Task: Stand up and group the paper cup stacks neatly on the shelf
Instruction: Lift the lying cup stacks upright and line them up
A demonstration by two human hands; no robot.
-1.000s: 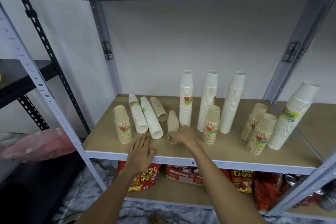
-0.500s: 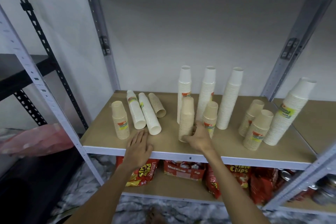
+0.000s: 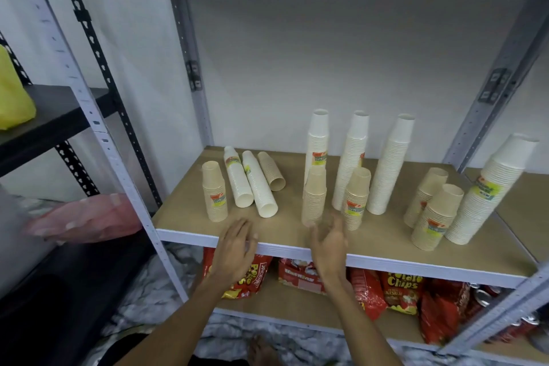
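Three lying stacks (image 3: 260, 184) at shelf (image 3: 285, 232) left; tan stack (image 3: 314, 196) upright front-centre. Right hand (image 3: 328, 242) just below it, fingers spread, empty. Left hand (image 3: 236, 242) loose at shelf edge, empty. Best: grip one lying stack mid-length, pivot onto open end, avoid neighbours.

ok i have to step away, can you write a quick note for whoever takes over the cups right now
Left hand: open, at the shelf front edge, holding nothing.
Right hand: open, just in front of an upright brown stack.
Done: that stack stands by the tall white stacks.
Left: three stacks lie on their sides at the left; stand them, then group all.
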